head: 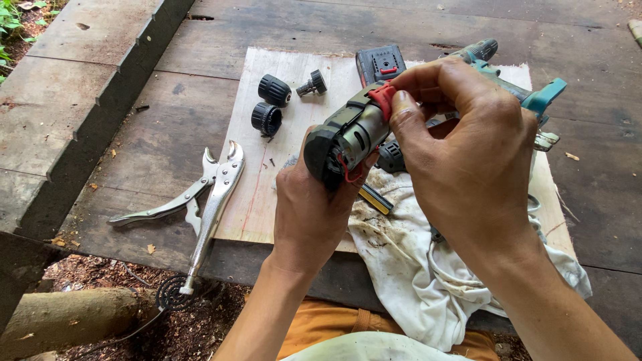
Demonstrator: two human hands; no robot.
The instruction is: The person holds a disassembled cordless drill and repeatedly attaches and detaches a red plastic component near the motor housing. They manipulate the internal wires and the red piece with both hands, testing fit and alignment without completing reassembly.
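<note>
My left hand [309,207] grips a drill's motor and gearbox assembly [348,137], a black and silver cylinder with red wires, from below. My right hand [461,144] pinches a red plastic part [382,97] at the top end of that assembly with thumb and forefinger. Behind my right hand lies the teal drill housing [535,97], partly hidden. A black battery pack [380,65] rests on the plywood board [267,200] beyond the assembly.
Three black chuck parts [274,90] lie on the board's far left. Locking pliers [207,200] lie open at the board's left edge on the dark wooden planks [147,154]. A dirty white rag [408,267] hangs over the near edge. A concrete step [60,100] rises left.
</note>
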